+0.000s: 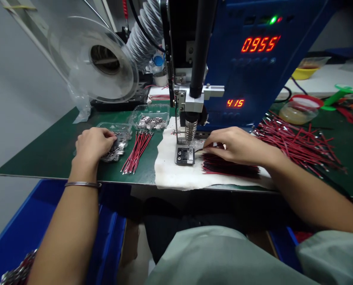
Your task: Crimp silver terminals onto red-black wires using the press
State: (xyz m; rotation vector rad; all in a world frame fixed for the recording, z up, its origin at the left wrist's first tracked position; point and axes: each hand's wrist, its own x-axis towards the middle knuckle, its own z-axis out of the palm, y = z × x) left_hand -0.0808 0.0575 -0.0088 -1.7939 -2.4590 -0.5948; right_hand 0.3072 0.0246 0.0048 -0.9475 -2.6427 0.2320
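My left hand (93, 143) is at a clear plastic tray (121, 149) of small metal parts, its fingers pinched together; what lies between the fingertips is hidden. Thumb and forefinger of my right hand (232, 145) close on a thin dark wire (199, 150), whose end reaches the small black and silver fixture (185, 156) under the machine's tip. Just above that fixture hangs the spring-wrapped soldering head (190, 128). Below my right hand, a stack of red and black wires (229, 166) lies on a white cloth (170, 174).
A bundle of red and black wires (137, 152) lies beside a second clear tray (151, 118) of metal parts. The blue machine (238, 79) stands behind the cloth. A loose wire heap (298, 142) covers the right side. Blue bins (105, 237) sit below the table edge.
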